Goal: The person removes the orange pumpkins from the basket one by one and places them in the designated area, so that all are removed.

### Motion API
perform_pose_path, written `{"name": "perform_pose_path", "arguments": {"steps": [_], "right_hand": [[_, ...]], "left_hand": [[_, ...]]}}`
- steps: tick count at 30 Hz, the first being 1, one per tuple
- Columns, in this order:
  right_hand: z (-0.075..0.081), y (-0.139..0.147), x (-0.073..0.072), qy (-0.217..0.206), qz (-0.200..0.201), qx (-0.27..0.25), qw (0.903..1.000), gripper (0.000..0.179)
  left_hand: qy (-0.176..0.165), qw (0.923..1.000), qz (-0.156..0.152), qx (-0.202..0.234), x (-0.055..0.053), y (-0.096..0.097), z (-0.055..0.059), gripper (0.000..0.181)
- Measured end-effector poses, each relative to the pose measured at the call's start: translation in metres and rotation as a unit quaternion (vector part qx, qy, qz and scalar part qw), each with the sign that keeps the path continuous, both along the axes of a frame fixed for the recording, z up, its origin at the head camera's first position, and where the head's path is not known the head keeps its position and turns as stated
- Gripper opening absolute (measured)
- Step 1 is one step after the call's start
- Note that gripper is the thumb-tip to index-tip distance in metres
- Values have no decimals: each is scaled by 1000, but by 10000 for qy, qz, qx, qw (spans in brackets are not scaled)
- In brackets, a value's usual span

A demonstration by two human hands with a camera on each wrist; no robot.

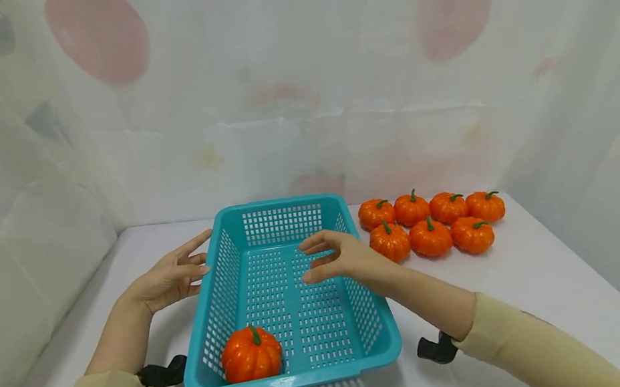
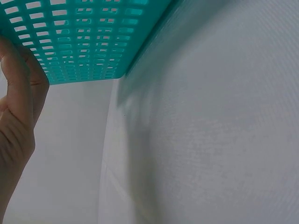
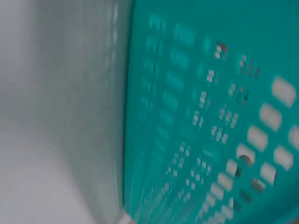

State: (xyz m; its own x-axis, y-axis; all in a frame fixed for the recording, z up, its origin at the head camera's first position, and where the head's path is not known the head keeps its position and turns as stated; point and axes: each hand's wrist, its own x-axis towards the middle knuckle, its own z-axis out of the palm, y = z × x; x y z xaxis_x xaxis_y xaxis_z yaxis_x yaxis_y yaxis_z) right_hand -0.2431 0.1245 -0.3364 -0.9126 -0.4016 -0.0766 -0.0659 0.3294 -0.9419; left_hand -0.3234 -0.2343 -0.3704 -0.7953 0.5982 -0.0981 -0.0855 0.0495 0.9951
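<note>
A turquoise plastic basket (image 1: 296, 381) with slotted walls and floor stands on the table. Inside its near left corner sits one small orange pumpkin (image 1: 251, 354) with a green stem. My left hand (image 1: 168, 278) is at the basket's left side, fingers extended along the outer wall near the rim; the left wrist view shows the fingers right at the slotted wall (image 2: 84, 46). Over the basket's interior, toward the right, hovers my right hand (image 1: 341, 257), its fingers and thumb apart with nothing between them. The right wrist view shows only the blurred outer wall (image 3: 187, 102).
Several more small pumpkins (image 1: 430, 239) stand in two rows on the white table (image 1: 521, 295), right of the basket's far half. A fruit-printed curtain (image 1: 275, 50) hangs behind the table, and pale sheets close off both sides. Dark wrist mounts (image 1: 438, 349) sit beside the basket.
</note>
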Motion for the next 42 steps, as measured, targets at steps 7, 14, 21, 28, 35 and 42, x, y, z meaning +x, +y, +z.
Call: {"name": "perform_pose_path", "arguments": {"steps": [7, 14, 21, 28, 35, 42], "right_hand": [[-12, -31, 6, -447, 505, 165, 9976, 52], [-12, -51, 12, -1034, 633, -35, 9926, 47], [-13, -70, 18, -1376, 720, 35, 9879, 47], [-22, -75, 20, -1431, 1241, 541, 9804, 59], [-28, -76, 21, -1338, 1713, 932, 9716, 63], [-30, -78, 24, -777, 1961, 1575, 9647, 73]], "left_hand": [[-9, 10000, 25, -31, 0, 0, 1, 83], [-13, 10000, 4, -30, 1, 0, 2, 83], [-47, 10000, -10, 14, 2, 0, 3, 83], [-63, 10000, -19, 11, 1, 0, 2, 82], [-35, 10000, -77, 28, 0, 0, 1, 82], [0, 9999, -110, 4, -1, -1, 0, 82]]}}
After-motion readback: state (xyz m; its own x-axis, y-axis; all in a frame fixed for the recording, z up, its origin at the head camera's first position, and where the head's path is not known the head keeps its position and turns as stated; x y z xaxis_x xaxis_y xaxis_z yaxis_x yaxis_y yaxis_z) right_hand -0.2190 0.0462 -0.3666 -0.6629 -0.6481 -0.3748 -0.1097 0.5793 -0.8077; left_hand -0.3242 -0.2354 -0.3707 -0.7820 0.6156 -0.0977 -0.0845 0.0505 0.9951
